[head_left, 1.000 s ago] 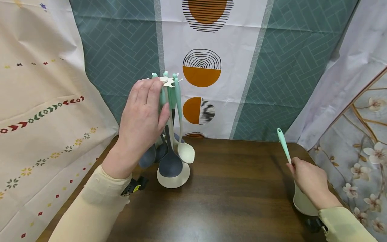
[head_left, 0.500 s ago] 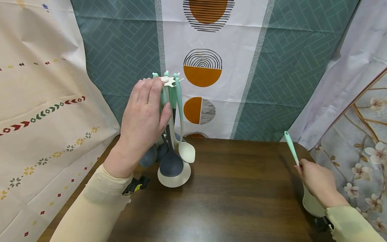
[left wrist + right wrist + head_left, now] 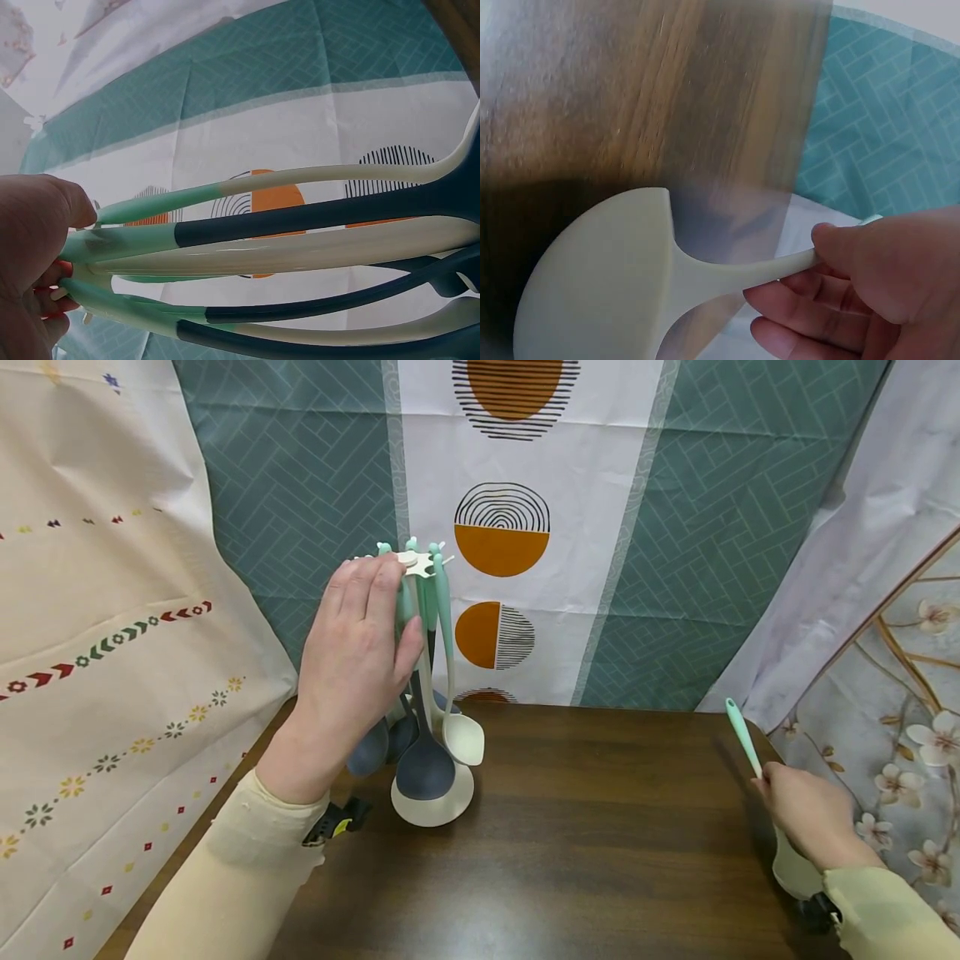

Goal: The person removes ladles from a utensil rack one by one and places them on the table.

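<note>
A rotating utensil stand (image 3: 433, 812) with a round cream base stands upright on the table, hung with several kitchen utensils that have mint handles. A dark grey ladle (image 3: 425, 770) faces the front, and a cream utensil (image 3: 464, 739) with a pointed edge hangs to its right. My left hand (image 3: 352, 647) grips the top of the stand, thumb on one side, fingers curled among the handle ends in the left wrist view. Far to the right, my right hand (image 3: 813, 814) pinches a cream spatula (image 3: 592, 281) by its neck, mint handle up, broad blade low over the table.
The brown wooden table (image 3: 600, 827) ends at a teal and white curtain (image 3: 645, 568) behind. A patterned cream cloth (image 3: 112, 652) hangs along the left, and a floral cloth (image 3: 900, 760) borders the right, near the spatula.
My right hand has moved to the right and slightly nearer, carrying the spatula toward the table's right edge. My left hand stays on the stand, which has not moved.
</note>
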The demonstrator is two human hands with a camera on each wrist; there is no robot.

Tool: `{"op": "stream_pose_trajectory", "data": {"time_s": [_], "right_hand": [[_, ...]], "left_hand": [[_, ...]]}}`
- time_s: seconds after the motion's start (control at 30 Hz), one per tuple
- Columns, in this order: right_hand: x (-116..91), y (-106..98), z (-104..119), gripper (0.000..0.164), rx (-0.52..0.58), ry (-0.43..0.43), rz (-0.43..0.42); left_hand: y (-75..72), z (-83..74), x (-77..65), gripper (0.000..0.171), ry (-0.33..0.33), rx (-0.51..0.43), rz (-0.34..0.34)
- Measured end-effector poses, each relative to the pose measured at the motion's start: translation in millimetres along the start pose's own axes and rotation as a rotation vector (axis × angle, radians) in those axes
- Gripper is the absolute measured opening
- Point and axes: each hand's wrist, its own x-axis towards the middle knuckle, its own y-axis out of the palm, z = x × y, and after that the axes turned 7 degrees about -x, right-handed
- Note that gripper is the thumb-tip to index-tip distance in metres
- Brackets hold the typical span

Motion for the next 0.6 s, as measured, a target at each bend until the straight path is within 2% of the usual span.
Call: {"op": "stream_pose_trajectory", "data": {"time_s": [0.2,0.6], "right_hand": [[0.0,1.4,-9.8,0.022,0.009,0.03,0.072],[-1.4,2.9,-25.1,0.032,-0.023,0.068,0.202]], "left_hand": [[0.6,-0.1,-0.5,0.049,-0.001,-0.019,-0.036],[-1.4,-0.5,-1.7,0.049,-0.004,-0.006,-0.006]]}}
